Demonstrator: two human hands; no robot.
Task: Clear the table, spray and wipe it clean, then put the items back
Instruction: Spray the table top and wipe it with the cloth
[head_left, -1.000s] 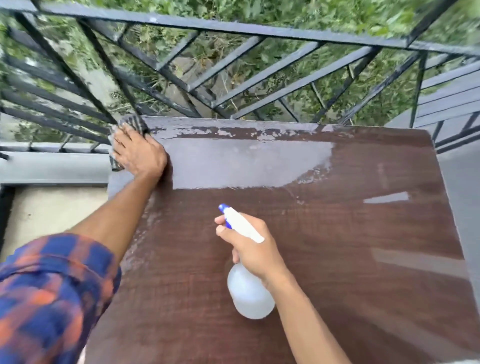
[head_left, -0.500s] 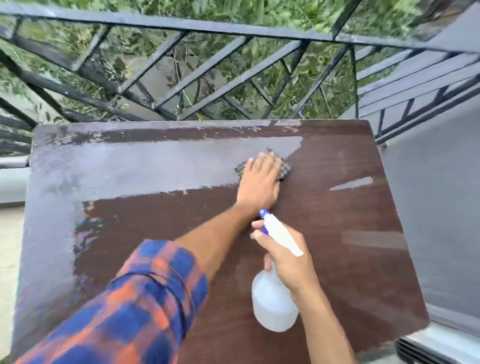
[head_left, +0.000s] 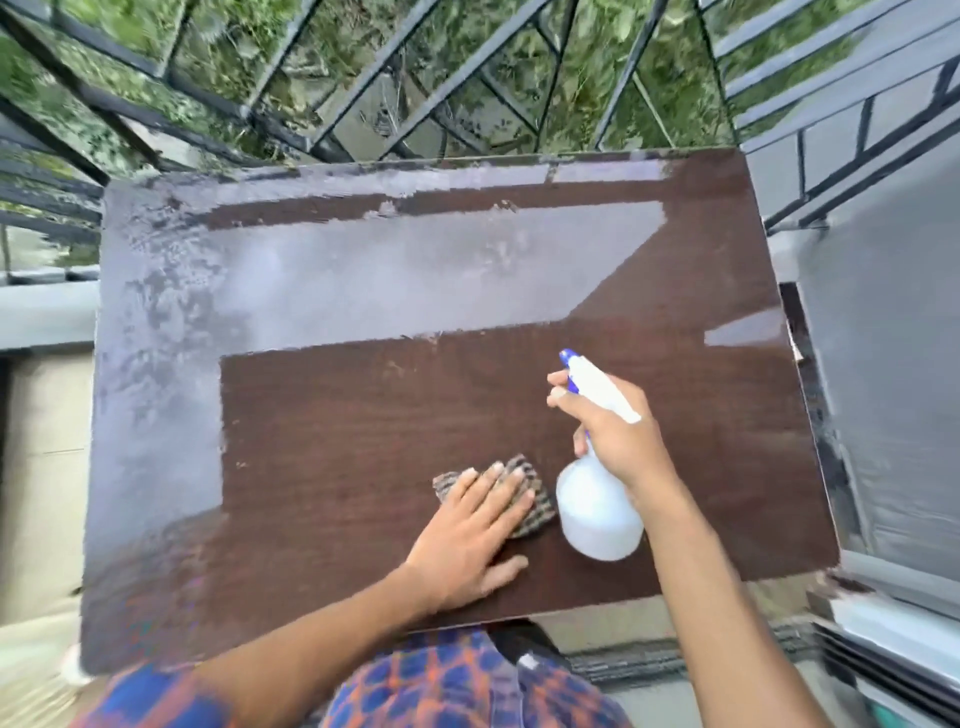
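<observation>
step: wiping | left hand (head_left: 470, 540) flat, pressing cloth (head_left: 524, 501) on table (head_left: 363, 415) | right hand (head_left: 618, 441) closed around spray bottle (head_left: 597, 512) beside cloth | tip: overlap strokes, press evenly

A black metal railing (head_left: 467, 78) runs along the balcony edge. Green plants (head_left: 587, 93) show beyond it in daylight.

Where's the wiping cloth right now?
In the head view, the checked cloth lies flat on the brown table, near its front edge and right of centre, pressed under the left hand, just left of the spray bottle held by the right hand.
</observation>
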